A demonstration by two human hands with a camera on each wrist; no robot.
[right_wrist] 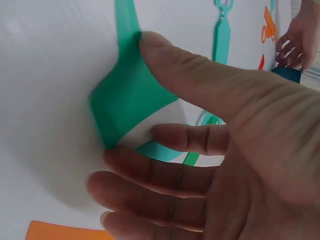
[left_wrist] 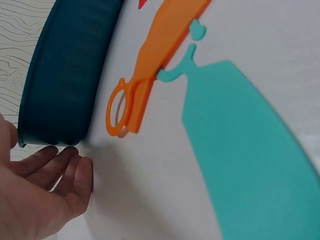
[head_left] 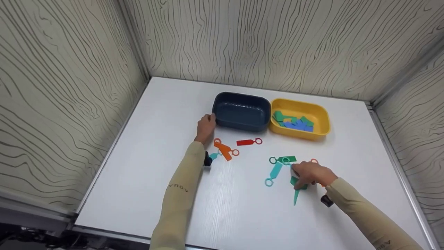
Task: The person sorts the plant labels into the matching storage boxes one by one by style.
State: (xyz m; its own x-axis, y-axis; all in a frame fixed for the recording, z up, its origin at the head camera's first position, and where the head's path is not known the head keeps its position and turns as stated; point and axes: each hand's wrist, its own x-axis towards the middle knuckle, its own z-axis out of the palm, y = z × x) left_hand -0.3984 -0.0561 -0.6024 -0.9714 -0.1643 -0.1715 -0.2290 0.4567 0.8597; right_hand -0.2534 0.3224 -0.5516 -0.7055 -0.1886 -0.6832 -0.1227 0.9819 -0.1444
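At the left end of the dark blue bin (head_left: 241, 126), my left hand (head_left: 206, 126) holds the wall. The left wrist view shows its thumb by the rim and its fingertips against the outer side of the bin (left_wrist: 60, 90). My right hand (head_left: 312, 173) is low over the table at the right, pinching a flat green piece (right_wrist: 132, 95) with a broad end and a narrow tapering stem, thumb on its face and a finger at its edge. Close by lie a turquoise tag (head_left: 276, 171) with a ring end and a green tag (head_left: 288, 159).
A yellow bin (head_left: 298, 133) holding green and blue flat pieces stands right of the dark blue one. Orange tags (head_left: 224, 151), a red tag (head_left: 245, 142) and a turquoise tag (left_wrist: 240, 130) lie near my left forearm. Another orange piece (right_wrist: 65, 232) lies by my right hand. Patterned walls enclose the table.
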